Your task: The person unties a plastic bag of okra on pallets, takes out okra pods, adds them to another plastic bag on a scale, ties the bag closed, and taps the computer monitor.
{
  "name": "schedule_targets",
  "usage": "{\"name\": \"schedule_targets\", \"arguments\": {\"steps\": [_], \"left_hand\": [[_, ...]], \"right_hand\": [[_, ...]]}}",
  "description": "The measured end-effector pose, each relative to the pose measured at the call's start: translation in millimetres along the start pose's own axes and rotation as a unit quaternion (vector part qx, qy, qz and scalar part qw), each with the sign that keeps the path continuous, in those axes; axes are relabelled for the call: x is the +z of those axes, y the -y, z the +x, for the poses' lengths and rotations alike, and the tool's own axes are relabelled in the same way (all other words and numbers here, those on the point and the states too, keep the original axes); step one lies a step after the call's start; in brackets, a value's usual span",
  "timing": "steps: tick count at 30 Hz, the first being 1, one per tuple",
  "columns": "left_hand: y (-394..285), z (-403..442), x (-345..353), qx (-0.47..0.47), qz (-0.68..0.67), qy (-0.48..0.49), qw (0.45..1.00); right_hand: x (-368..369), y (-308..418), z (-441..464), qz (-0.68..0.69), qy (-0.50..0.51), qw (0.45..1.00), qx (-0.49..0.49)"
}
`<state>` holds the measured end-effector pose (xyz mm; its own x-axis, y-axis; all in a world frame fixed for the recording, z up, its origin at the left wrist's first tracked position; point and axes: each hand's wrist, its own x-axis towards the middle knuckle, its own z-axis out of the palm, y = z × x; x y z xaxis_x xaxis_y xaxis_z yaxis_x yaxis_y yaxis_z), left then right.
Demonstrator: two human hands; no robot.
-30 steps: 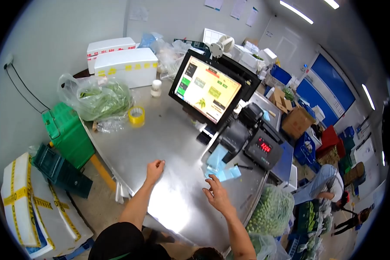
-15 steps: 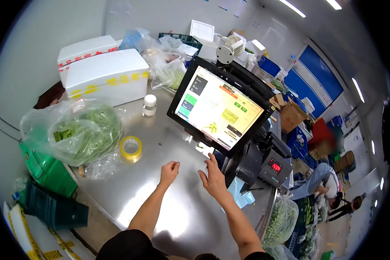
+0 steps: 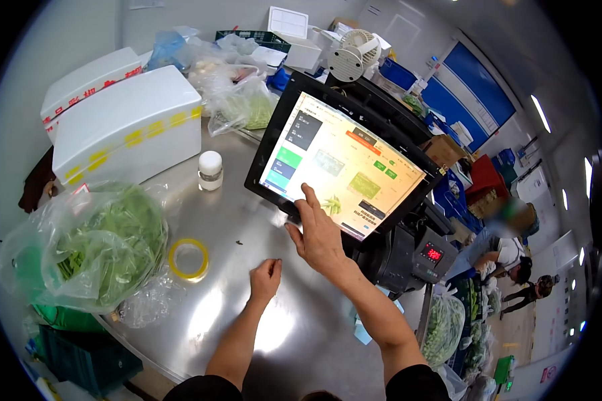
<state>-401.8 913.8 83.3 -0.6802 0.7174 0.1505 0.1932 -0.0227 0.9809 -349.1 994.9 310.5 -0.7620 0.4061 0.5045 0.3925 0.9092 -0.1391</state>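
My right hand is raised before the lower part of the lit touchscreen, index finger stretched toward it; whether the tip touches the glass I cannot tell. Its fingers are apart and hold nothing. My left hand hovers over the metal table with its fingers curled together; anything inside them is hidden. A roll of yellow tape lies left of it, below a white-capped bottle. Clear bags of green vegetables rest at the table's left.
White foam boxes stand at the back left. A scale display shows red digits right of the screen, near blue paper. A white fan is behind the screen. People are at the far right.
My right hand has moved up and forward to the touchscreen, its index finger extended. My left hand stays curled over the table. The view has come closer to the screen.
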Motion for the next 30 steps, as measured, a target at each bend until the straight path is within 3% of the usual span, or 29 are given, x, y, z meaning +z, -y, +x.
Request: {"name": "schedule_targets", "arguments": {"steps": [4, 18, 30], "left_hand": [[-4.2, 1.9, 1.1, 0.023, 0.015, -0.016, 0.999], [-8.2, 11.8, 6.8, 0.028, 0.057, -0.036, 0.997], [-11.0, 14.8, 4.8, 0.003, 0.082, -0.013, 0.997]], "right_hand": [[7.1, 3.2, -3.5, 0.004, 0.04, 0.999, 0.017], [2.0, 10.5, 10.9, -0.014, -0.027, 0.999, -0.027], [1.6, 19.3, 7.4, 0.0, 0.001, 1.0, -0.031]]}}
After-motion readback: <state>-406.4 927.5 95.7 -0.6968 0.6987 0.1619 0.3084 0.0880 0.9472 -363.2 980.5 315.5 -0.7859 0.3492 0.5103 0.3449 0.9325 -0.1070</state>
